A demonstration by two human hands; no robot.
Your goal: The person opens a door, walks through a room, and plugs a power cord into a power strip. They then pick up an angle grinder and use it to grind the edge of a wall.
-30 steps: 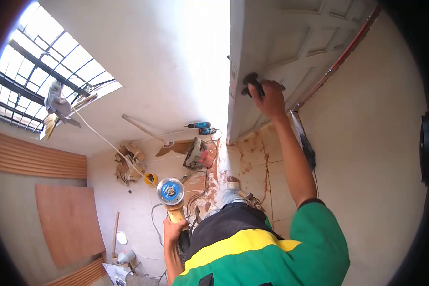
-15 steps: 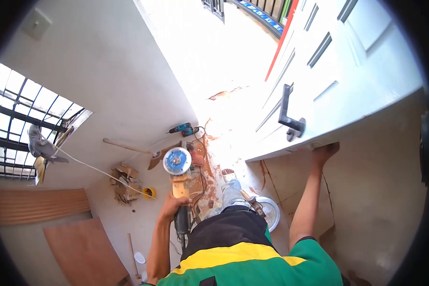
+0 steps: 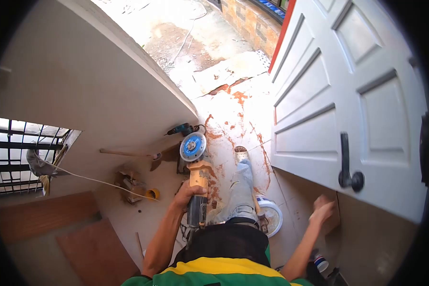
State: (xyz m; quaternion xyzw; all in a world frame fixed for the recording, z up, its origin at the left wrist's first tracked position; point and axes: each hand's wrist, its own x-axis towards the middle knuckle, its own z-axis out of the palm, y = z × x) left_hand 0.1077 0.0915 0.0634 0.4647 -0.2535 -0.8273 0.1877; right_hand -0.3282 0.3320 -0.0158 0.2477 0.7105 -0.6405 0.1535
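Note:
My left hand point(image 3: 188, 194) is wrapped round the yellow-orange body of an angle grinder point(image 3: 199, 175). The grinder points forward, its blue-centred disc point(image 3: 193, 147) at the far end and its dark rear part towards my waist. I cannot make out any spin of the disc. To the right, my right hand point(image 3: 322, 209) hangs apart from the white panelled door point(image 3: 314, 102), below its bottom edge. Its fingers are loosely bent and slightly blurred, with nothing seen in them. A dark lever handle point(image 3: 348, 164) sits on the door near that hand.
A blue and black power drill point(image 3: 180, 129) lies by the wall, near a long-handled tool point(image 3: 124, 152). Reddish dust and debris mark the floor before the doorway. A white bucket point(image 3: 270, 217) stands beside my leg. Cardboard scraps, a yellow container point(image 3: 152, 194) and a brown board point(image 3: 97, 252) lie left.
My right hand has come off the door's edge and moved back towards me. The door has shifted right in view. The grinder, still in my left hand, sits slightly further right and forward.

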